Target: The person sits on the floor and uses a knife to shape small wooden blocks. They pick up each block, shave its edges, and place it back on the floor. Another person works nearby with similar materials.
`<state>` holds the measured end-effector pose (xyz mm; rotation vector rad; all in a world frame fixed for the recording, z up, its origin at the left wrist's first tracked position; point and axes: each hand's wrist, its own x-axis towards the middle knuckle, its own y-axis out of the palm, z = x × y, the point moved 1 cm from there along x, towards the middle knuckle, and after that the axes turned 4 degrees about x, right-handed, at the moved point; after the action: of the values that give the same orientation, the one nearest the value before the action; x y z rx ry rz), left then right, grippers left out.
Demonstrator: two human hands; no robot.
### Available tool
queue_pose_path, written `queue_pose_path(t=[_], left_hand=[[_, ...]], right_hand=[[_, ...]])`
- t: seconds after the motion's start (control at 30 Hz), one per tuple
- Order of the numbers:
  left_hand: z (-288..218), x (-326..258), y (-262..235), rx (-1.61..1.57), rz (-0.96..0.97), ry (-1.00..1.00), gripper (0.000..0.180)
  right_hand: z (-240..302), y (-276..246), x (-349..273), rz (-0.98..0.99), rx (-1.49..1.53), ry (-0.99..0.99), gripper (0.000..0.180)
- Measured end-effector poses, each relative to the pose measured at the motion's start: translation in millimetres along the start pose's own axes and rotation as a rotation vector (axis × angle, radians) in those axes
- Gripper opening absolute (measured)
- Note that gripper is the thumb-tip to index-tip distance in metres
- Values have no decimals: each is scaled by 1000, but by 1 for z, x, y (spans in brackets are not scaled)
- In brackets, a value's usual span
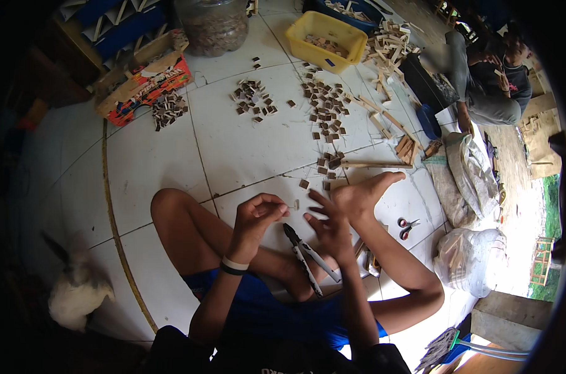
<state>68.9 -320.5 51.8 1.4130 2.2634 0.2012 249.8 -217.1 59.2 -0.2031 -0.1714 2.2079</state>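
Thumb and fingertips of my left hand (258, 219) are pinched together on a thin stem with a small pale piece (296, 204) at its end; its kind is too small to tell. My right hand (330, 232) hovers just to the right, fingers spread, holding nothing that I can see. Pliers (304, 254) with white-and-black handles lie below and between the hands, by my crossed legs. Beyond my hands, small dark brown square pieces (326, 109) are strewn in a long band on the white tiled floor (152, 162).
Scissors (407, 229) lie right of my foot. Farther back are a yellow tub (326, 28), a patterned box (146, 84), a clear jar (211, 25) and wooden sticks (392, 47). Another person (494, 81) sits at the far right. A white bird (77, 299) is at the left.
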Motion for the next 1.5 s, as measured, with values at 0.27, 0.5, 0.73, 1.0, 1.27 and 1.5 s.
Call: queue_pose_path(t=[0.27,0.5,0.73,1.0,1.27,1.5], left_hand=[[35,59,-76,194,-117,161,23],[57,82,-99,173,-132,71,20],[73,89,-117,143,-209,119,23],[81,98,-118,111,-267,144,19],[75,89,-111,91,-318,117,19],[75,93,-108,16,-307,108,19]], right_hand=[[-82,-134,118,-79,-1365,181,55],[-102,-140,154,0,-1538,197,50],[-97,-156,160,39,-1465,-71,29],[66,-115,130,-233,-946,-462,23],[-9,-34,43,-7,-666,-145,23],[-68,1,-12,14,-607,71,26]])
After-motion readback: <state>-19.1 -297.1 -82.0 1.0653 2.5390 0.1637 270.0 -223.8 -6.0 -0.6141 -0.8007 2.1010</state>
